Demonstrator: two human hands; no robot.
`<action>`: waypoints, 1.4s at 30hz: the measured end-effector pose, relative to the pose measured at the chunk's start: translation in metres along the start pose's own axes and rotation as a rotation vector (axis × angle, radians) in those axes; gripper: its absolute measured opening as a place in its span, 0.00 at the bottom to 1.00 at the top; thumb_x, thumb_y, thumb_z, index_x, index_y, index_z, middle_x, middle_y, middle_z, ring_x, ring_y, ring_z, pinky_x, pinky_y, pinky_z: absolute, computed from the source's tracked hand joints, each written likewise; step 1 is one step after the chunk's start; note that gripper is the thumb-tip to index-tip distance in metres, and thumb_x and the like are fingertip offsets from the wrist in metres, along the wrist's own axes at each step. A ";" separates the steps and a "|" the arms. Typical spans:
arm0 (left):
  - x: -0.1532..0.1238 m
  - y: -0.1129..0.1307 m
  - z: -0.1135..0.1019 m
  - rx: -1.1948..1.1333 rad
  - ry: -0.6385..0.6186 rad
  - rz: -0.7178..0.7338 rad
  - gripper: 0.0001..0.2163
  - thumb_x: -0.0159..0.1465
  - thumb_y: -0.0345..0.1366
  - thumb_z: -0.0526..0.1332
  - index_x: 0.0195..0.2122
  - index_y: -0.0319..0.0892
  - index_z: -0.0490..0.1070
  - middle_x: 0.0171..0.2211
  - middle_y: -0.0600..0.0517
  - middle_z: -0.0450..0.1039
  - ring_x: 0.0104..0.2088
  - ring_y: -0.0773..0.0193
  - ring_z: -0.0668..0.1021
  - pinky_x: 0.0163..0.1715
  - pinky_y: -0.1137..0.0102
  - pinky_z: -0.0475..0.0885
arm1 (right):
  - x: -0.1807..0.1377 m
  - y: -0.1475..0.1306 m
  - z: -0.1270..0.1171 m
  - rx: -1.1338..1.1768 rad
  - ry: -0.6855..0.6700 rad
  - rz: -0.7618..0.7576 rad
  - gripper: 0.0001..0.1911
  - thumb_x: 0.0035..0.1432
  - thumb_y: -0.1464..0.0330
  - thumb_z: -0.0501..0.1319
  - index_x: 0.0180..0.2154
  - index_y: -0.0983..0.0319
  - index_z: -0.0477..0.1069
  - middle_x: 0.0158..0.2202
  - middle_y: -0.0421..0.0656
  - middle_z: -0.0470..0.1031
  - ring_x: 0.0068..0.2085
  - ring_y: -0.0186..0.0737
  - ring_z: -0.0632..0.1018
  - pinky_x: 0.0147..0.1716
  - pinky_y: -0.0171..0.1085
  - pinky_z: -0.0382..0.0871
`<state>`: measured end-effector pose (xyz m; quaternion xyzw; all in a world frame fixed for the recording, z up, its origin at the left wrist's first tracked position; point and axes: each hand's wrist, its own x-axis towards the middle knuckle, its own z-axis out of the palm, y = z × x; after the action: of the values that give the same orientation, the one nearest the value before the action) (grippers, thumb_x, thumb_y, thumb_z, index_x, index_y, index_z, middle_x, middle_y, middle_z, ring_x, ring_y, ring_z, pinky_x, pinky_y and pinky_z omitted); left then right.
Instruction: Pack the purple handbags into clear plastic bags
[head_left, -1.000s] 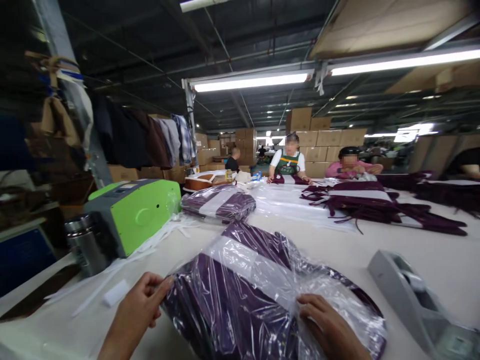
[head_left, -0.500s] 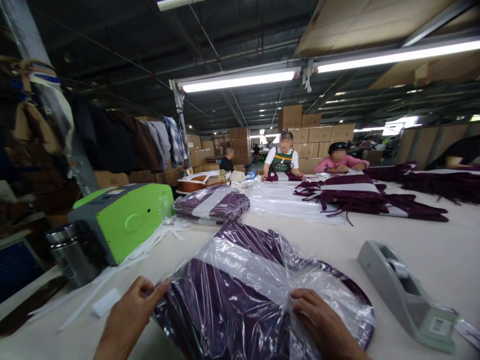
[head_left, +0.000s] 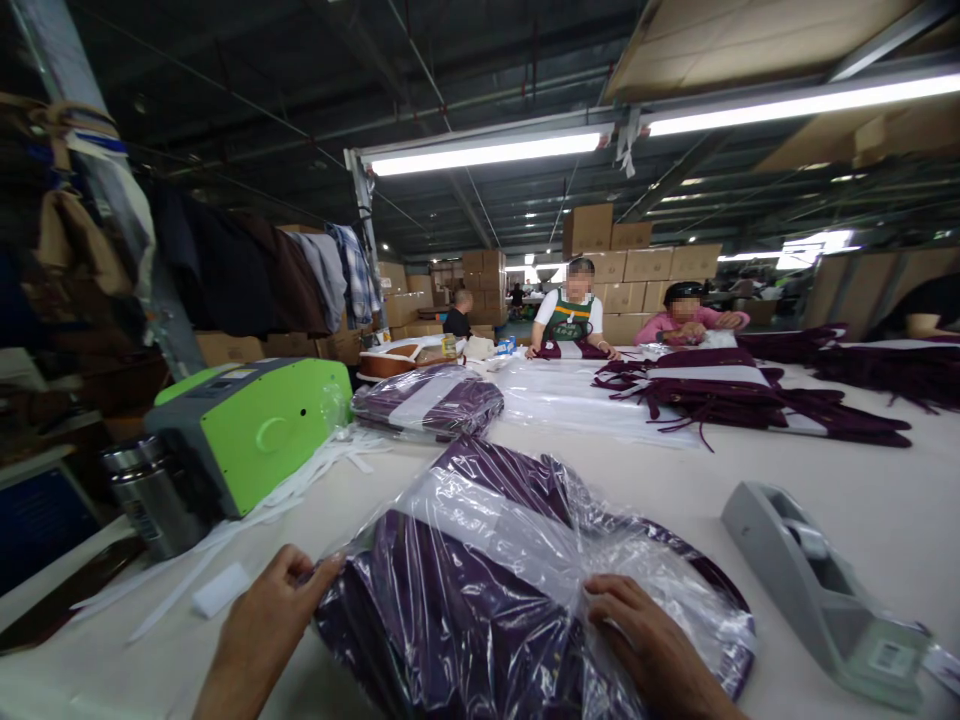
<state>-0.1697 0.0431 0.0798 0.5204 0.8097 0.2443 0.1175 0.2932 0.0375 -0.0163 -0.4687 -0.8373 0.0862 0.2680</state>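
Observation:
A folded dark purple garment with a white band lies inside a clear plastic bag (head_left: 465, 580) on the table in front of me. My left hand (head_left: 274, 615) pinches the bag's left edge between thumb and fingers. On the other side, my right hand (head_left: 637, 630) has its curled fingers closed on gathered plastic near the bag's right part. The loose plastic beyond it spreads to the right over a curved purple piece. Behind it lies a second bagged purple bundle (head_left: 427, 400), apart from my hands.
A grey tape dispenser (head_left: 817, 590) stands at the right. To the left are a green machine (head_left: 277, 430), a steel flask (head_left: 150, 500) and white strips (head_left: 300, 490). Purple garments (head_left: 720, 390) are piled at the back right. Two co-workers (head_left: 574, 315) sit or stand across the table.
Both hands keep their hold on the bag, almost unmoved. The view has shifted slightly. At the far right, the co-worker in pink has moved their hands.

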 end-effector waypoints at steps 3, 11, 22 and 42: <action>-0.001 0.005 -0.003 0.026 0.004 0.001 0.24 0.58 0.66 0.50 0.29 0.48 0.61 0.23 0.54 0.74 0.31 0.50 0.80 0.32 0.66 0.66 | -0.001 0.000 0.001 0.007 0.010 -0.002 0.10 0.69 0.68 0.53 0.38 0.57 0.73 0.52 0.47 0.75 0.57 0.45 0.74 0.55 0.44 0.72; -0.003 0.013 -0.006 0.088 0.008 0.019 0.26 0.58 0.68 0.49 0.27 0.48 0.60 0.25 0.52 0.75 0.33 0.49 0.79 0.34 0.65 0.65 | -0.001 -0.001 0.000 0.033 0.055 0.010 0.10 0.68 0.67 0.55 0.37 0.57 0.74 0.52 0.47 0.76 0.56 0.46 0.75 0.54 0.45 0.73; -0.001 -0.034 0.024 0.126 -0.126 -0.054 0.22 0.61 0.62 0.48 0.28 0.48 0.59 0.25 0.52 0.74 0.32 0.49 0.80 0.37 0.62 0.68 | 0.000 -0.003 -0.001 0.018 0.031 -0.001 0.10 0.68 0.68 0.54 0.37 0.58 0.74 0.52 0.47 0.76 0.56 0.45 0.74 0.55 0.45 0.73; -0.127 0.165 0.116 -0.041 -0.601 1.137 0.13 0.71 0.30 0.51 0.46 0.47 0.75 0.45 0.50 0.77 0.47 0.60 0.75 0.50 0.64 0.69 | -0.009 -0.012 -0.018 0.274 0.329 0.160 0.06 0.65 0.70 0.58 0.38 0.56 0.73 0.51 0.45 0.76 0.55 0.46 0.76 0.56 0.45 0.71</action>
<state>0.0665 0.0161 0.0584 0.9118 0.3346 0.1272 0.2014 0.2980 0.0212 0.0005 -0.5007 -0.7229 0.1424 0.4542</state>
